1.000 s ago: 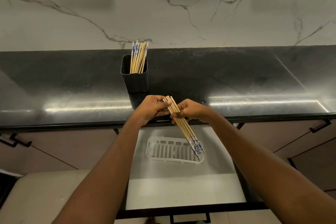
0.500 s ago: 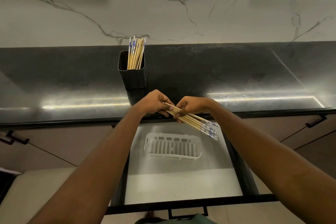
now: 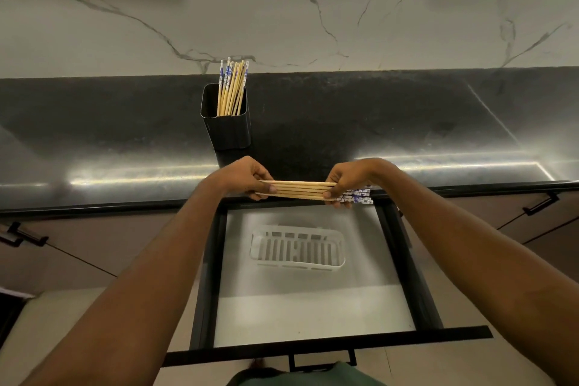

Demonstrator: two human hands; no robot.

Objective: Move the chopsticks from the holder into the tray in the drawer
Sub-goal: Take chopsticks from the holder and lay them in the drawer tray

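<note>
The chopsticks being moved, a bundle of pale wooden sticks with blue-and-white patterned ends (image 3: pixel 300 190), are held level between both hands at the front edge of the counter, above the back of the open drawer. The plain tips are pinched in the left hand (image 3: pixel 247 178), whose fingers are closed around them with the thumb laid on top. The patterned ends are clamped in the right hand (image 3: pixel 349 180), fingers curled over the bundle and the thumb pressed beneath, so that the decorated ends stick out just past that hand.

Below the grip and nearer the person, a white slotted plastic tray (image 3: pixel 297 250) is seen lying on the pale floor of the black-framed drawer (image 3: pixel 404 263); nothing is seen in the tray. Beyond the left hand, on the dark polished stone countertop (image 3: pixel 391 122), a black rectangular holder (image 3: pixel 228 131) stands upright, just behind that hand's knuckles. A second set of the same wooden chopsticks (image 3: pixel 232 88) is left standing in the holder, patterned ends up. A white marble-veined wall (image 3: pixel 313 9) rises behind the counter.
</note>
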